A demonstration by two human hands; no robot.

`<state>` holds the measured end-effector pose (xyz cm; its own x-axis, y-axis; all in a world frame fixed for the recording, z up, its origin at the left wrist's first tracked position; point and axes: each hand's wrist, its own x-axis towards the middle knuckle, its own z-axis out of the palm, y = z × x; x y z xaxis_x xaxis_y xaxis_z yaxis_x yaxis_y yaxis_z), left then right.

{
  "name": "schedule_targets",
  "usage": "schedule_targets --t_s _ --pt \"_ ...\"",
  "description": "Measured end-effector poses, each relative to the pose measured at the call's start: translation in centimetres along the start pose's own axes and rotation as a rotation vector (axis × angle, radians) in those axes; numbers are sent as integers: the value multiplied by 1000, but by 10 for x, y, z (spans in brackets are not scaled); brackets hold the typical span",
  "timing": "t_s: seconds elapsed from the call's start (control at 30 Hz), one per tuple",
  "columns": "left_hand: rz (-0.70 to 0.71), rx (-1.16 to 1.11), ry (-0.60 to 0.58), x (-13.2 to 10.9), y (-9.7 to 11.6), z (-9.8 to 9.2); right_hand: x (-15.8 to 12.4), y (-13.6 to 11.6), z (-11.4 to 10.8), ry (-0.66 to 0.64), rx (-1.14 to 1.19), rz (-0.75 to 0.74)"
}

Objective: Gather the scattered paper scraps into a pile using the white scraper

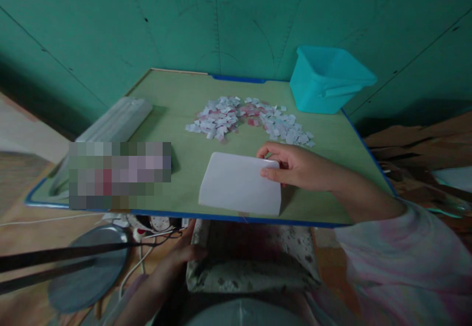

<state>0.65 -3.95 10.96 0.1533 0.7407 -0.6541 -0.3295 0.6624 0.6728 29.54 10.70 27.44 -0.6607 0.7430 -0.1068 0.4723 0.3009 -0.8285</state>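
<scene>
My right hand (285,166) is closed on the right side of a blank white rectangular card (239,181), thumb on top and fingers beneath. The card tilts above the front edge of the green-topped table (188,163); its thickness is hard to judge. Below the table's front edge on the left, my left hand (182,252) is beside a speckled, cloth-like padded surface (254,274). Its thumb reaches over that surface's edge, while its other fingers are mostly hidden in shadow. Beyond the card lie loose heaps of small white and pinkish paper pieces (221,117).
A turquoise plastic bin (326,82) stands at the table's back right corner. At the left lie a pale wrapped bundle (116,122) and a pixelated patch. A green wall (236,26) rises behind. Cables and a round grey stool top (88,272) are at lower left; cardboard is at right.
</scene>
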Motion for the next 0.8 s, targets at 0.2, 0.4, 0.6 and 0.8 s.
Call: schedule_targets --t_s 0.2,0.4,0.6,0.8 --pt "-31 51 -76 7 9 -5 0 -3 1 -12 7 -12" --pt "-39 74 -93 6 10 -3 -1 -3 1 -16 21 -20" --pt "101 88 2 1 5 6 -1 -3 1 -16 25 -33" --pt "21 120 -7 5 -1 -5 -1 -2 2 -23 37 -49"
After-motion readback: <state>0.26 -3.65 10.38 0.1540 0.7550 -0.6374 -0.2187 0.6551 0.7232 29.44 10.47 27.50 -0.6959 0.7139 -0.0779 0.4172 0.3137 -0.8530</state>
